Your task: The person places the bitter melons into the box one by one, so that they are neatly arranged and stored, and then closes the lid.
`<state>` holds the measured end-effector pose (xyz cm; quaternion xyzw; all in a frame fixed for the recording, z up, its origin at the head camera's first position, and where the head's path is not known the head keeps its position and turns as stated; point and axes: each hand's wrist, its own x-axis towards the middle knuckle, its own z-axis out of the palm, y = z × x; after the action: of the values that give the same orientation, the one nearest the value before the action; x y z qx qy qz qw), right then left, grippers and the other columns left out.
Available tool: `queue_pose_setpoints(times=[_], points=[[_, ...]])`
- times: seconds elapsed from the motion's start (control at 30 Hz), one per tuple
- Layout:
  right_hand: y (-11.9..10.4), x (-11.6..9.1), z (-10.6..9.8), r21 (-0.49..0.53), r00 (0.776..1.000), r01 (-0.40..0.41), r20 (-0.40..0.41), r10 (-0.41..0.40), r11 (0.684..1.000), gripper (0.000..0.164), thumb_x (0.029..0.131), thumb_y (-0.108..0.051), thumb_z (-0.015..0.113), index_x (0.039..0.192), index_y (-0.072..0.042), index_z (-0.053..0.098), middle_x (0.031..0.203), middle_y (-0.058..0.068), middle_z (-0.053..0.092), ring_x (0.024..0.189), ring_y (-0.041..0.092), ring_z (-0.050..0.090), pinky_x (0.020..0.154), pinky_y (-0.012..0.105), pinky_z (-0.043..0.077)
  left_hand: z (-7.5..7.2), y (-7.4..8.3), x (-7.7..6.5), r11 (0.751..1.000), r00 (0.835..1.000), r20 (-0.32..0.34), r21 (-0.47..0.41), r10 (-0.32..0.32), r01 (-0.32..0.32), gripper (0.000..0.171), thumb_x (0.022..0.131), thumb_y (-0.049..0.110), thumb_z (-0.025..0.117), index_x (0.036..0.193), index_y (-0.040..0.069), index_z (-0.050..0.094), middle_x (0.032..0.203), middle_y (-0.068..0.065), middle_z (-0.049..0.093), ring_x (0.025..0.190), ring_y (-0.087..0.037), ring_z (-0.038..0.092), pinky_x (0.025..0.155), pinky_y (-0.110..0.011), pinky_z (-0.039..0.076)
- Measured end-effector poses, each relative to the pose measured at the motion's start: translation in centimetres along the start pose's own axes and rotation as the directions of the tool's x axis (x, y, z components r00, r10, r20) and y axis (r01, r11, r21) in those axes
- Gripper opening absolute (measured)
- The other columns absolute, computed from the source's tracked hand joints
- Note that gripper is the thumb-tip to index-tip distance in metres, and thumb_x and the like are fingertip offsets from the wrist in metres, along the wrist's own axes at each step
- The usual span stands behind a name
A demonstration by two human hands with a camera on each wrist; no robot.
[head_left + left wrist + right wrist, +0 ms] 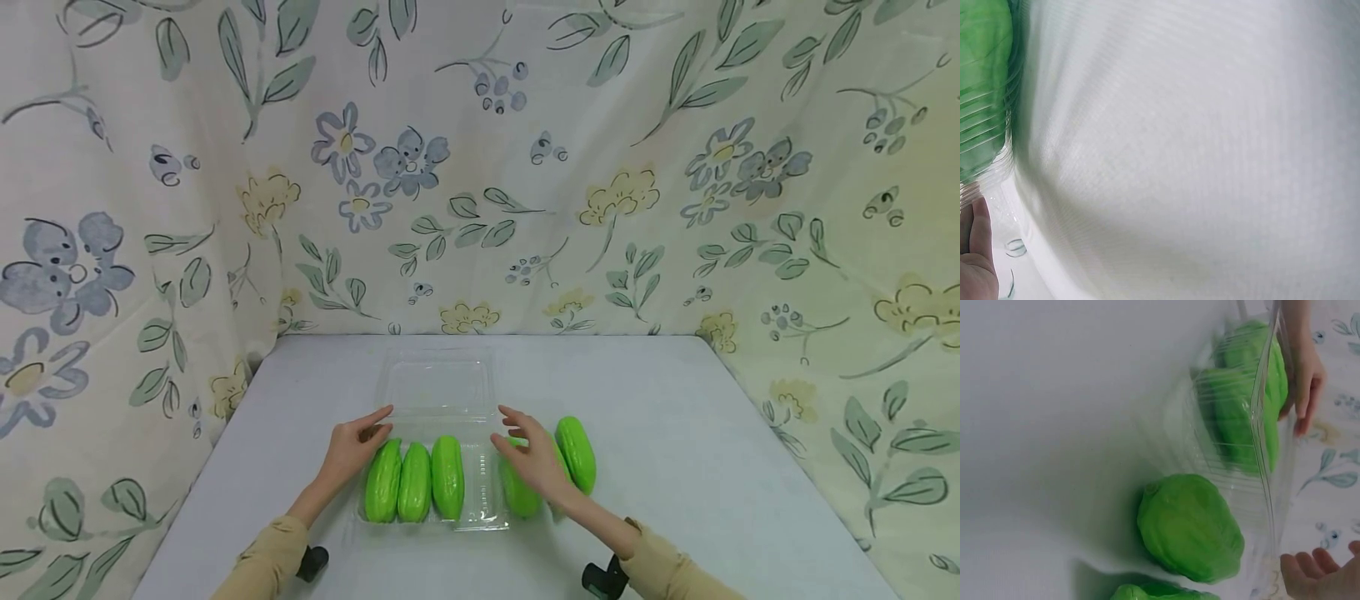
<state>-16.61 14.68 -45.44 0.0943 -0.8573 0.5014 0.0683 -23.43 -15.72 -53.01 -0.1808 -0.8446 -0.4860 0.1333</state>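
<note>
1. Here's the floral curtain (480,167), filling the whole backdrop with leaves and blue and yellow blossoms.
2. Below it, the white table (675,450), and all the action sits on its near half.
3. Centre stage, the clear plastic clamshell container (483,492), its lid (438,387) laid open at the far side; three gourds lie in the base, a bare strip at the right.
4. Left hand (356,443) at the base's far left corner, fingers reaching inward, thumb and forefinger apart; whether it touches the plastic, I can't tell.
5. Right hand (534,458) near the opposite corner, in front of the loose gourds, fingers spread, thumb well off the forefinger.
6. Now the green gourds! Inside, long axes run near to far: the left gourd (382,483) tips its far end rightward, the middle gourd (415,483) leans slightly right, the right gourd (447,479) slightly left.
7. Three more outside, right of the container: the nearest gourd (522,492) and the outermost gourd (576,454) angle their far ends left; the one between (562,463) is mostly hidden.
</note>
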Motion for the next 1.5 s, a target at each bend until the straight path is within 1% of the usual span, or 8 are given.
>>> queue_pose_setpoints(times=[0.13, 0.23, 0.33, 0.57, 0.77, 0.9, 1.17, 1.5], points=[[0.4, 0.2, -1.0, -0.001, 1.0, -0.026, -0.013, 0.026, 1.0, 0.045, 0.092, -0.024, 0.063, 0.133, -0.01, 0.053, 0.122, 0.016, 0.06, 0.109, 0.035, 0.059, 0.086, 0.045, 0.051, 0.0, 0.1, 0.0, 1.0, 1.0, -0.001, -0.003, -0.005, 0.005, 0.035, 0.089, 0.013, 0.066, 0.123, 0.002, 0.063, 0.104, -0.02, 0.071, 0.083, -0.018, 0.072, 0.057, -0.02, 0.047], [1.0, 0.5, -1.5, 0.01, 0.998, -0.04, -0.04, 0.04, 0.999, 0.046, 0.091, -0.022, 0.064, 0.134, -0.01, 0.053, 0.123, 0.017, 0.06, 0.109, 0.038, 0.059, 0.087, 0.046, 0.051, 0.0, 0.1, 0.1, 1.0, 1.0, -0.001, 0.005, -0.005, 0.005, 0.036, 0.089, 0.013, 0.066, 0.123, 0.003, 0.063, 0.104, -0.019, 0.071, 0.083, -0.018, 0.071, 0.057, -0.02, 0.047], [1.5, 0.7, -2.1, 0.009, 0.997, -0.036, -0.061, 0.036, 0.999, 0.046, 0.091, -0.018, 0.064, 0.134, -0.006, 0.053, 0.122, 0.019, 0.059, 0.108, 0.041, 0.059, 0.088, 0.047, 0.051, 0.0, 0.1, 0.1, 1.0, 1.0, -0.003, 0.009, -0.001, 0.001, 0.036, 0.089, 0.013, 0.066, 0.123, 0.003, 0.063, 0.104, -0.019, 0.071, 0.082, -0.018, 0.071, 0.057, -0.02, 0.047], [2.0, 1.0, -4.4, -0.082, 0.995, -0.051, -0.088, 0.044, 0.995, 0.047, 0.092, -0.019, 0.063, 0.135, -0.006, 0.051, 0.123, 0.021, 0.06, 0.109, 0.04, 0.059, 0.09, 0.048, 0.049, -0.1, 0.3, 0.1, 1.0, 1.0, -0.001, 0.008, 0.003, -0.003, 0.035, 0.089, 0.013, 0.066, 0.123, 0.002, 0.063, 0.106, -0.02, 0.07, 0.084, -0.021, 0.071, 0.059, -0.02, 0.048], [3.7, 1.5, -6.2, -0.126, 0.99, -0.084, -0.12, 0.068, 0.988, 0.048, 0.093, -0.022, 0.061, 0.137, -0.006, 0.049, 0.125, 0.024, 0.058, 0.111, 0.041, 0.058, 0.09, 0.049, 0.049, -0.1, 0.3, 0.1, 1.0, 1.0, -0.005, 0.017, 0.003, -0.003, 0.035, 0.089, 0.013, 0.066, 0.123, 0.003, 0.063, 0.105, -0.02, 0.07, 0.084, -0.023, 0.071, 0.059, -0.02, 0.049], [4.4, 1.6, -7.1, -0.142, 0.985, -0.118, -0.139, 0.098, 0.983, 0.049, 0.094, -0.023, 0.06, 0.138, -0.006, 0.048, 0.128, 0.025, 0.056, 0.113, 0.044, 0.057, 0.09, 0.05, 0.048, -0.1, 0.4, 0.1, 1.0, 1.0, -0.007, 0.023, -0.002, 0.002, 0.035, 0.089, 0.013, 0.066, 0.123, 0.003, 0.063, 0.104, -0.02, 0.071, 0.083, -0.021, 0.071, 0.059, -0.02, 0.048], [5.5, 1.9, -8.2, -0.149, 0.976, -0.186, -0.139, 0.166, 0.971, 0.05, 0.096, -0.026, 0.057, 0.14, -0.007, 0.045, 0.13, 0.028, 0.053, 0.115, 0.045, 0.055, 0.092, 0.051, 0.048, -0.1, 0.2, 0.1, 1.0, 1.0, -0.015, 0.03, 0.011, -0.01, 0.035, 0.089, 0.011, 0.067, 0.122, 0.003, 0.064, 0.102, -0.02, 0.071, 0.08, -0.018, 0.071, 0.056, -0.02, 0.046], [6.5, 2.1, -9.6, -0.122, 0.948, -0.302, -0.145, 0.284, 0.945, 0.052, 0.097, -0.031, 0.054, 0.142, -0.009, 0.041, 0.133, 0.029, 0.05, 0.118, 0.045, 0.053, 0.093, 0.052, 0.046, 0.1, 0.0, 0.0, 1.0, 1.0, -0.016, 0.018, 0.017, -0.017, 0.035, 0.089, 0.011, 0.067, 0.122, 0.002, 0.064, 0.101, -0.019, 0.072, 0.077, -0.01, 0.069, 0.054, -0.02, 0.044]])
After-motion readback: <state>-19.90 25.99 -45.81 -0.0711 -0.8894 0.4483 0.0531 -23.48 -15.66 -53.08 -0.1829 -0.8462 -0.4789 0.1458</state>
